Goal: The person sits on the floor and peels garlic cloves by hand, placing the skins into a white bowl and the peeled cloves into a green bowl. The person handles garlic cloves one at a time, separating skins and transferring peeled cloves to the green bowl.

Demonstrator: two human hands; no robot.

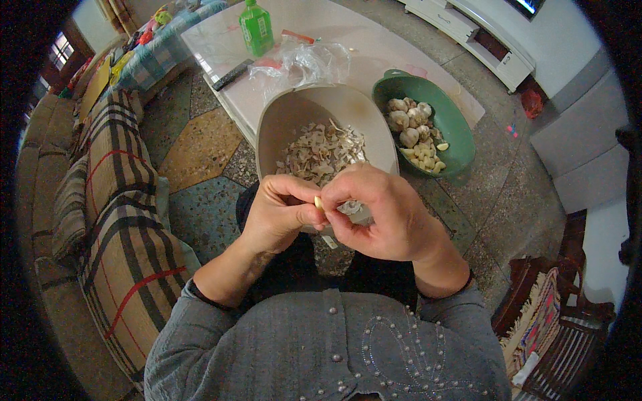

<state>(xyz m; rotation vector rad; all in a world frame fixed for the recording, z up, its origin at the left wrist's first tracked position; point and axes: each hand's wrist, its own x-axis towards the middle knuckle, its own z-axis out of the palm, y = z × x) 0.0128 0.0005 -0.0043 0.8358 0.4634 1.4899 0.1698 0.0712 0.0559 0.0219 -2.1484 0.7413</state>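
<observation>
Between the fingertips of both hands is a pale garlic clove (318, 202). My left hand (281, 210) pinches it with thumb and forefinger. From the other side, the thumb and forefinger of my right hand (383, 213) meet at the clove. Both hands are above the near side of a beige plastic bin (271, 115). Dry garlic skins (323, 150) are heaped inside that bin. At its right, a green plastic basin (459, 130) holds several whole garlic bulbs (409, 120) and, towards its near end, several peeled cloves (425, 156).
Behind the bin is a low table (326, 20) bearing a green bottle (256, 30), a crumpled clear plastic bag (311, 62) and a black remote control (232, 74). A sofa with a plaid cover (120, 210) runs along the left. A dark wooden chair (556, 346) stands at lower right.
</observation>
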